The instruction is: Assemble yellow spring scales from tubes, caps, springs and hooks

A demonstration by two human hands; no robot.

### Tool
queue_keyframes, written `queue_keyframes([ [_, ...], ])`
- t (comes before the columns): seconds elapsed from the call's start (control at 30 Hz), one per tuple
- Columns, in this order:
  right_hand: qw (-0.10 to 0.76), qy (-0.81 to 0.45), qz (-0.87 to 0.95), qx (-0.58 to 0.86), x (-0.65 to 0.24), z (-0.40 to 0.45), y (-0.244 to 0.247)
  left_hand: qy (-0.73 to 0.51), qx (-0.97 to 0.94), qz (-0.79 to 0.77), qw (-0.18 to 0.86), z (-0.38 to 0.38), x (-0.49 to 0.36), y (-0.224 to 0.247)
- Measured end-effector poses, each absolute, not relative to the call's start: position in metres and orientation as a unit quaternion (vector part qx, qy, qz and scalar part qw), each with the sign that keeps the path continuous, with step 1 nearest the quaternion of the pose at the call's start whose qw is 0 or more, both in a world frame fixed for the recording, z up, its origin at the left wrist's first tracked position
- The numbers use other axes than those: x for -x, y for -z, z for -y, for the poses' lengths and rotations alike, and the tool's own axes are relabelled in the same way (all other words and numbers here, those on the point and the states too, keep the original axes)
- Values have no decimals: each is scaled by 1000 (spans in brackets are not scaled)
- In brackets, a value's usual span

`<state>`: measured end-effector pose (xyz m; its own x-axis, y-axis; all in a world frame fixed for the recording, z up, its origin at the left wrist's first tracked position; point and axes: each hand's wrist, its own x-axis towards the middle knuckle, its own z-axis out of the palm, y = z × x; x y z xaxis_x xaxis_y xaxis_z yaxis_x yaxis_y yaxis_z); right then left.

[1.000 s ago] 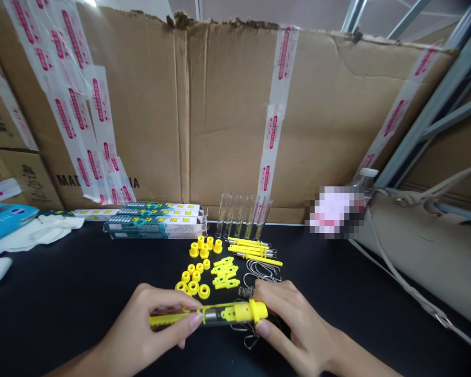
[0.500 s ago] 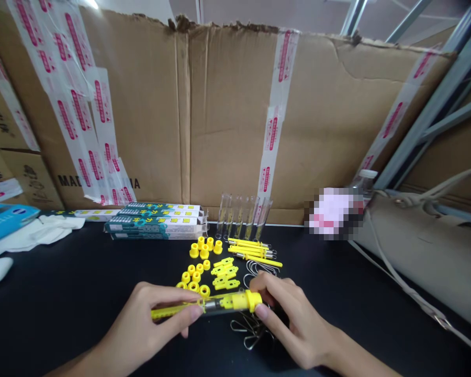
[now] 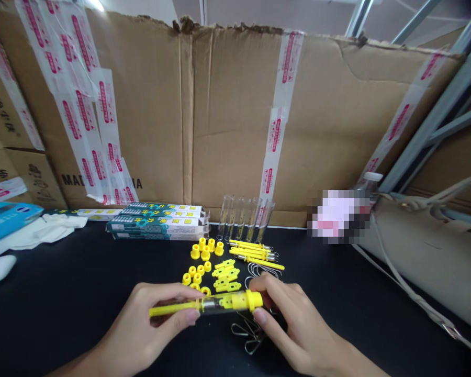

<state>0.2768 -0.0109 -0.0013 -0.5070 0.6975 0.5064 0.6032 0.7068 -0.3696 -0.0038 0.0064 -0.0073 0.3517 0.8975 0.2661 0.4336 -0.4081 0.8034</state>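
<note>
A clear tubular spring scale (image 3: 220, 302) lies nearly level between my hands, its metal spring and yellow inner parts showing through the wall. My left hand (image 3: 141, 324) is closed round its left part, thumb in front and fingers behind. At the right end, a yellow cap (image 3: 255, 300) sits in the tube, and my right hand (image 3: 286, 314) pinches it with thumb and forefinger. Wire clips (image 3: 247, 335) lie below the right hand, partly covered by it. Metal hooks (image 3: 261, 269) rest just beyond its knuckles.
Yellow collars (image 3: 205, 252), small yellow rings (image 3: 197, 277), flat yellow tabs (image 3: 226, 275) and yellow rods with springs (image 3: 255, 251) lie on the black table. Clear tubes (image 3: 243, 220) stand behind them. Printed boxes (image 3: 157, 225) lie left, a bag (image 3: 419, 251) right, cardboard (image 3: 227, 115) behind.
The view has shifted slightly. Both hands keep their hold on the spring scale, and my right fingers have moved a little at the yellow cap.
</note>
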Motion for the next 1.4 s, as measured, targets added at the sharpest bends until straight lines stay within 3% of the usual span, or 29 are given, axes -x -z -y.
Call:
queue_keyframes([
  [0.17,304,-55,890,336,-281,11,2,-345,-754,-440,347,-1,4,3],
  [0.4,277,-25,905,321,-278,12,-1,-365,-801,-426,209,9,0,-8],
  [0.63,331,-27,869,368,-276,16,-3,-392,-800,-397,223,-4,0,1],
  [0.9,285,-55,896,336,-280,12,-6,-371,-796,-425,218,-4,-2,-1],
  [1.13,274,-47,892,357,-277,10,-6,-401,-838,-346,133,-1,3,1],
  [1.4,292,-75,880,367,-281,11,-1,-400,-801,-406,181,-5,1,2],
])
